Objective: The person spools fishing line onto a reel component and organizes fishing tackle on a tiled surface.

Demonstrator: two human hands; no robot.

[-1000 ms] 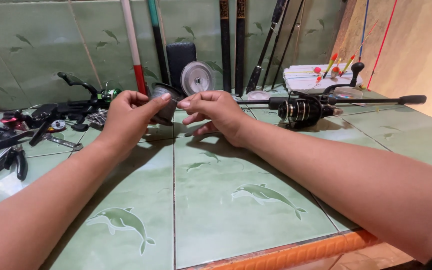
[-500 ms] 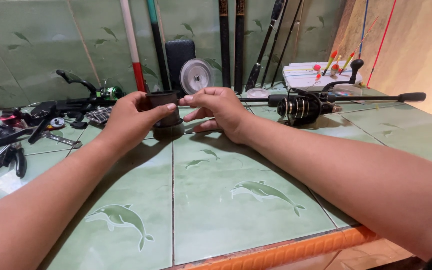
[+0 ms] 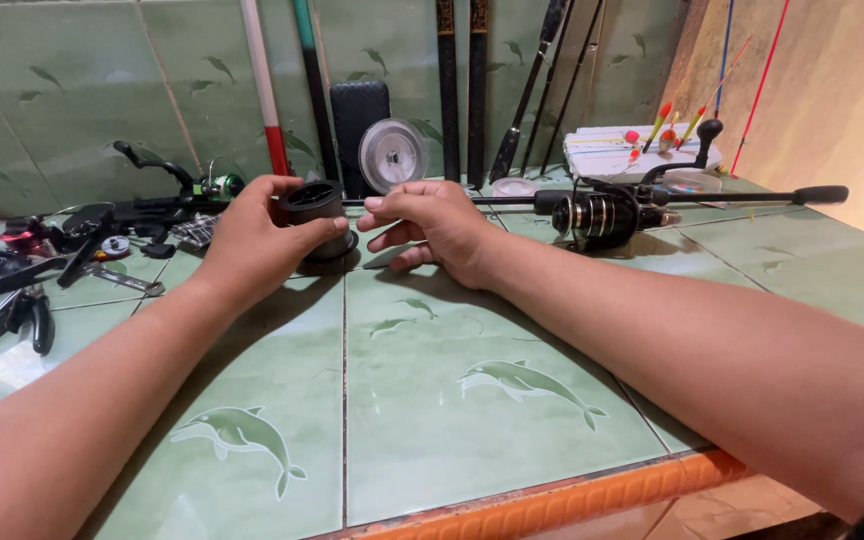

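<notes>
Lowered since before, the dark spool (image 3: 314, 205) sits clasped in the left hand (image 3: 252, 240); right hand (image 3: 432, 225), at 3 o'clock, seemingly pinches line, best kept taut

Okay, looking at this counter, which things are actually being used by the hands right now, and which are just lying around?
In use:
left hand gripping the dark spool
right hand pinched beside it, near the rod

Lying about:
spinning reel
clear line spool
pliers
floats
reel parts
</notes>
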